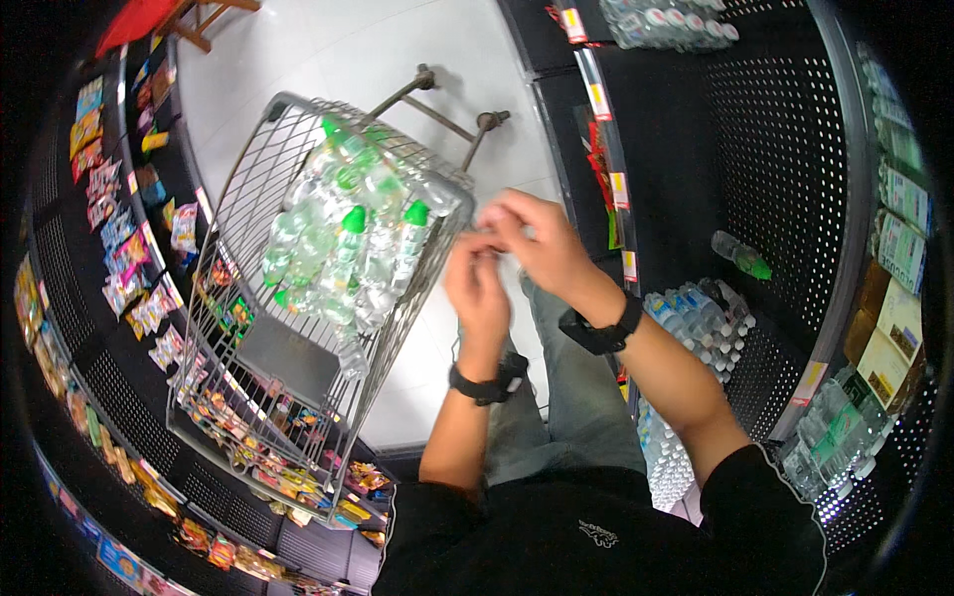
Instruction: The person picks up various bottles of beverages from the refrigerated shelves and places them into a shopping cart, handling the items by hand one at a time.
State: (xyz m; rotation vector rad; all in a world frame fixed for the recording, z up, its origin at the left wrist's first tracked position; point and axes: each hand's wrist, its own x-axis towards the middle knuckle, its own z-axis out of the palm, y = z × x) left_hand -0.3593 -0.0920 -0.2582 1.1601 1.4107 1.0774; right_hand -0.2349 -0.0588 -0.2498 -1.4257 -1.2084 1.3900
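Just beside the rim of a wire shopping cart (246,160), my left hand (481,287) and my right hand (540,238) meet at the fingertips. Motion blur keeps me from telling whether anything small is pinched between them. Both wrists wear black bands with devices. Inside the cart lies a heap of clear plastic bottles (309,257), several with green caps. One bottle (352,357) in the heap points towards the cart's handle end. A single green-capped bottle (741,255) lies on the black shelf at the right, apart from my hands.
Shrink-wrapped water bottles (697,316) stand on the right shelving, with larger bottles (838,432) near the rim. Snack packets (119,223) fill the curved left shelves. A price-tag rail (618,186) runs close to my right hand. A red-seated wooden stool (186,22) stands far back.
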